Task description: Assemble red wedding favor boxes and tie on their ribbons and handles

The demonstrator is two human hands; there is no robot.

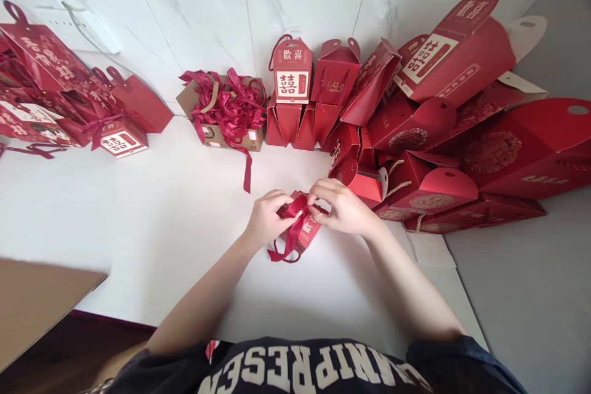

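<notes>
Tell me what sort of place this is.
Likely a home or small workshop packing spot: a white table against a marble-look wall, heaps of red gift boxes, a carton of red ribbons. Left hand and right hand pinch a ribbon.

White marbled wall [184,0], white tabletop [138,215], grey floor [530,295], soft even light.

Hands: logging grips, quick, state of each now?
Left hand: shut on the red ribbon.
Right hand: shut on the same ribbon, atop the small red box.
</notes>
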